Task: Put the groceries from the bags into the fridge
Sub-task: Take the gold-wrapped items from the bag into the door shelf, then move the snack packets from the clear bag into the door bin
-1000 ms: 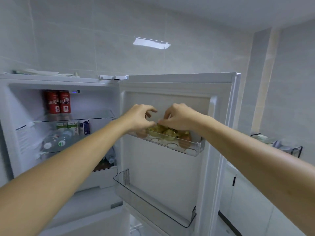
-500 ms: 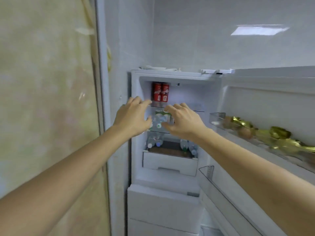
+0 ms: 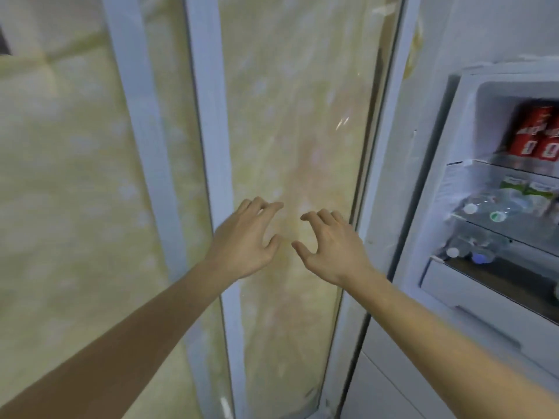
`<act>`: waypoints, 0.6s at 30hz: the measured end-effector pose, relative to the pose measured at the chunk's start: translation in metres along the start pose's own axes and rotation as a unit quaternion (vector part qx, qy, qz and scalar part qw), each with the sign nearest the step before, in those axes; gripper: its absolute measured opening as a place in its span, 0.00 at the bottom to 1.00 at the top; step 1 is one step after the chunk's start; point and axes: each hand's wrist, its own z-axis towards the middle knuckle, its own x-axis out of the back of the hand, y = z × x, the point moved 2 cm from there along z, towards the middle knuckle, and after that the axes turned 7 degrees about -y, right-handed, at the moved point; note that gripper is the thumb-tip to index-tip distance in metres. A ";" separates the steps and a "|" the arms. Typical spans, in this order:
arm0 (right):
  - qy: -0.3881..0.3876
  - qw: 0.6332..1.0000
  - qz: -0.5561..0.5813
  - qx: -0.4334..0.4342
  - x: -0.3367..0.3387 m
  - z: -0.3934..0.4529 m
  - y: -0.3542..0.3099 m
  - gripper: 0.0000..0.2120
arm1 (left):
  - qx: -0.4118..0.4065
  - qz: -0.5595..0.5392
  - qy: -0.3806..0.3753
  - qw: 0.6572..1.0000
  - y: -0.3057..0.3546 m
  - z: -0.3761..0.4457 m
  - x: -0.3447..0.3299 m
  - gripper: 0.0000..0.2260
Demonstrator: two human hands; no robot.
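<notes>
- Left hand and right hand are hovering, fingers spread wide, holding nothing.
- Fridge is standing open, probably awaiting more groceries.

Both bare arms are reaching forward, the left hand and right hand hovering near each other, fingers loosely curled, holding nothing, in front of a frosted yellowish glass door. The open fridge is showing at the right, with red cans standing on its top shelf and bottles lying below.
</notes>
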 end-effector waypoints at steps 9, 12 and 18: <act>0.035 0.969 0.111 0.219 -0.075 -0.058 -0.139 0.11 | 0.117 0.089 -0.018 0.989 -0.032 -0.189 0.031 0.23; -0.013 0.949 0.140 0.281 -0.100 -0.076 -0.201 0.13 | 0.213 0.117 -0.039 0.969 -0.061 -0.271 0.049 0.23; -0.124 0.907 0.123 0.382 -0.150 -0.114 -0.356 0.22 | 0.403 0.127 -0.035 0.906 -0.117 -0.459 0.095 0.25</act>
